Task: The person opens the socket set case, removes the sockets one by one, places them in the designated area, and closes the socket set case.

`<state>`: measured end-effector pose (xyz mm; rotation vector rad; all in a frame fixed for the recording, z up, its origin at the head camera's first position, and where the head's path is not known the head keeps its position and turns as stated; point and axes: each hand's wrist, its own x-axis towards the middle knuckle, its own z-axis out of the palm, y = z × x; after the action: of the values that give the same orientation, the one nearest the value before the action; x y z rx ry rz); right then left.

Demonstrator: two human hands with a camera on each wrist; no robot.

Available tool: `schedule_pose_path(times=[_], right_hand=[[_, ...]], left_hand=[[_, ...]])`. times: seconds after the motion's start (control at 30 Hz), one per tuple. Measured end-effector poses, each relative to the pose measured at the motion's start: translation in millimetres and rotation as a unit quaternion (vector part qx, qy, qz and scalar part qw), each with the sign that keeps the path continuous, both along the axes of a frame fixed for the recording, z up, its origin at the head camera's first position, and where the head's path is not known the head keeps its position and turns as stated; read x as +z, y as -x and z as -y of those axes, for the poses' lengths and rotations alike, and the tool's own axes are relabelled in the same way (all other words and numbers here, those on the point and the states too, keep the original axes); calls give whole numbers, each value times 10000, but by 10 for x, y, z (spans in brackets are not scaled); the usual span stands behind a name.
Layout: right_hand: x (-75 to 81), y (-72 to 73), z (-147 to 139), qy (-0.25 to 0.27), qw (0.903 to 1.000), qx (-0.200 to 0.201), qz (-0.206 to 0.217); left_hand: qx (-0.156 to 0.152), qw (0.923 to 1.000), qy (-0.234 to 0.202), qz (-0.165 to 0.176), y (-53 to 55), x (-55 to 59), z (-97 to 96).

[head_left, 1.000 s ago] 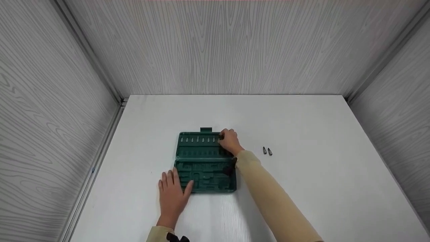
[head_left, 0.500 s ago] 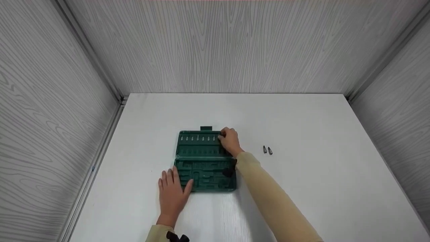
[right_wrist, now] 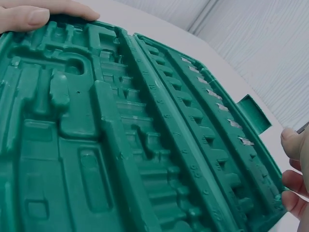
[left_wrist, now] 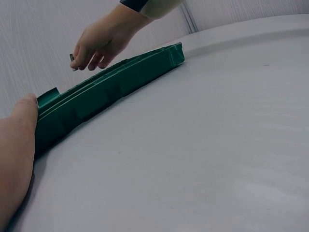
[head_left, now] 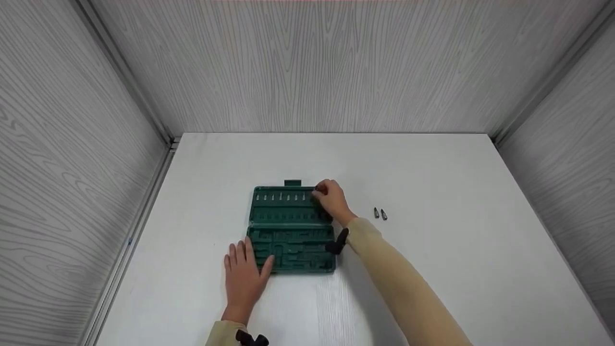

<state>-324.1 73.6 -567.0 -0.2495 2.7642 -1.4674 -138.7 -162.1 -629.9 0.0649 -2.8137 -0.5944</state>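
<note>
A green moulded tool case (head_left: 293, 226) lies opened flat on the white table. My left hand (head_left: 244, 278) rests at its near left corner, fingers straight along the left edge and thumb on the front rim. A row of several silver bits (right_wrist: 222, 106) sits in the far half. Over that row's right end, my right hand (head_left: 334, 202) pinches a small dark metal bit (right_wrist: 303, 128) between thumb and forefinger. The left wrist view has this hand raised above the case, the bit's tip (left_wrist: 72, 57) poking out. Most of the bit is hidden by the fingers.
Two small dark pointed bits (head_left: 380, 214) lie side by side on the table (head_left: 432, 269), right of the case. The case's latch tab (head_left: 292, 182) sticks out at the back. Grey wood-grain panels (head_left: 307, 67) enclose the table at the back and sides.
My right hand has lifted slightly off the right end of the bit row and shifted a little right, wrist turning. My left hand stays on the case.
</note>
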Motion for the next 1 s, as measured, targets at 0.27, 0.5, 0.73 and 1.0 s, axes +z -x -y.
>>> schedule_pose_path(times=[0.27,0.5,0.73,1.0], right_hand=[[134,-74,-75,499,9984,-36,-281],[251,-161,-118,616,9966,137,-537],[284,-269,-374,596,9965,164,-568],[304,-382,-728,632,9960,72,-635]], left_hand=[[-22,10000,-55,29,9,47,50],[41,9999,-102,21,4,24,85],[-2,9997,-174,160,-1,4,34],[-51,9997,-168,156,1,1,-5]])
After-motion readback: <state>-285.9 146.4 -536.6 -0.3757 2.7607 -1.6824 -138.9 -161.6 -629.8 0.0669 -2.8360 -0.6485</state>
